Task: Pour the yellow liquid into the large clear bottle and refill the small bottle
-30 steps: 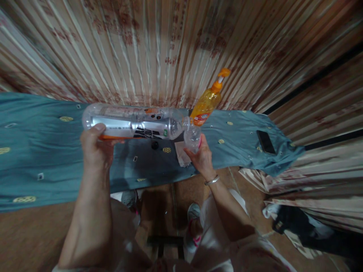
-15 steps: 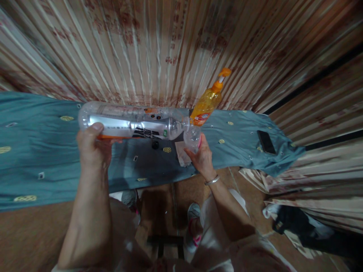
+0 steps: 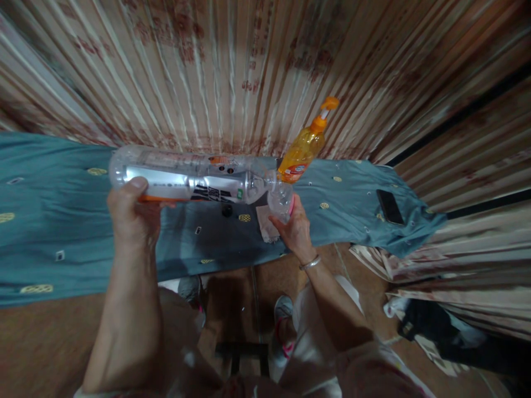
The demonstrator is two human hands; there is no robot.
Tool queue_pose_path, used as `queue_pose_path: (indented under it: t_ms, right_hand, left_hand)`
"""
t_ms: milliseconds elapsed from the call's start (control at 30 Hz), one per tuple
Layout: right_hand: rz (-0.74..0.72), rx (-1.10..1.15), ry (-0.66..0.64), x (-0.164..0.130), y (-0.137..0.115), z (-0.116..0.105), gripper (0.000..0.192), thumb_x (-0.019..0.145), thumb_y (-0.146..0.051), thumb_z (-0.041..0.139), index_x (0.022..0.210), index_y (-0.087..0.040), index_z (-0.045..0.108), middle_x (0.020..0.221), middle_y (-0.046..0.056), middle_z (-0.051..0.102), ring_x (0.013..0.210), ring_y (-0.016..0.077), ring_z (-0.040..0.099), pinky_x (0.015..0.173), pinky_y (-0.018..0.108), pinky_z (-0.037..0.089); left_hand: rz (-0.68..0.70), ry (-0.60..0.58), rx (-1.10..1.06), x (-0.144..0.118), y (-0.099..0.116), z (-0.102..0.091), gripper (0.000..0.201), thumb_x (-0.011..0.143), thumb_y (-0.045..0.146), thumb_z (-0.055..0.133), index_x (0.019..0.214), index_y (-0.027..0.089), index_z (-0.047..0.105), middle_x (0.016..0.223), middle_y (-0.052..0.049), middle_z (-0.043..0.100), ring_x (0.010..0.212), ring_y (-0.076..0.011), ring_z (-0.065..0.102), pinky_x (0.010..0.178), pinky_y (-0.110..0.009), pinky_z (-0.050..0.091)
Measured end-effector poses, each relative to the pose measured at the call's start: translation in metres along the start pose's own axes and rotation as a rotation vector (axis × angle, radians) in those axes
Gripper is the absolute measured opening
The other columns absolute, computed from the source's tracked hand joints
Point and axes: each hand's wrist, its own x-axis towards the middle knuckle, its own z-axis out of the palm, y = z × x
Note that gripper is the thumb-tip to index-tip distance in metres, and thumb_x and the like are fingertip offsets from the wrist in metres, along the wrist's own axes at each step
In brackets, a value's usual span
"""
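A long worktop (image 3: 62, 221) draped in teal cloth runs across the view, with striped curtains (image 3: 207, 66) hanging behind it. Above it, your left hand (image 3: 131, 213) is clenched around the base end of a large clear plastic bottle (image 3: 186, 179), held on its side with the neck pointing right. It looks nearly empty, so judge it light, thin-walled and easy to dent; grasping near the stiffer base, as you do, seems the sound place. Its mouth meets a small clear cup (image 3: 281, 200), which your right hand (image 3: 295, 229) grasps from below at the worktop's front edge. The cup looks flimsy too, so squeeze gently. An orange pump bottle (image 3: 305, 145) stands just behind the cup. A dark phone (image 3: 389, 207) lies well apart to the right. A small black cap (image 3: 226, 210) rests on the cloth under the bottle.
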Motion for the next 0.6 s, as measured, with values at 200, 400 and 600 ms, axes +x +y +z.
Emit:
queue_pose_path:
  t_ms: [200,400,600]
  right_hand:
    - [0.002,-0.011,0.009,0.0001,0.0024,0.0014,0.078,0.079,-0.032,0.081,0.145,-0.015,0.043,0.136,0.021,0.063,0.131,0.0362,0.061,0.106,0.057,0.054]
    - [-0.020,-0.010,0.008,0.0004,0.0077,0.0021,0.080,0.083,-0.036,0.077,0.150,-0.019,0.037,0.138,0.018,0.062,0.134,0.0350,0.059,0.109,0.057,0.052]
    - [-0.009,-0.039,0.012,-0.0001,0.0080,0.0011,0.081,0.083,-0.036,0.078,0.150,-0.021,0.037,0.140,0.017,0.061,0.135,0.0343,0.058,0.110,0.057,0.052]
  left_hand:
    - [0.005,0.004,0.003,-0.0011,0.0010,0.0003,0.048,0.049,0.037,0.074,0.093,0.017,0.072,0.063,0.001,0.060,0.048,-0.0121,0.053,0.041,-0.024,0.053]
    - [0.017,-0.018,-0.014,-0.0001,0.0004,-0.0025,0.050,0.050,0.037,0.078,0.095,0.017,0.069,0.069,0.000,0.061,0.050,-0.0115,0.056,0.033,-0.018,0.040]
    - [0.012,-0.024,-0.018,-0.0005,0.0012,-0.0012,0.047,0.050,0.037,0.078,0.092,0.018,0.067,0.067,0.001,0.061,0.052,-0.0122,0.058,0.033,-0.016,0.039]
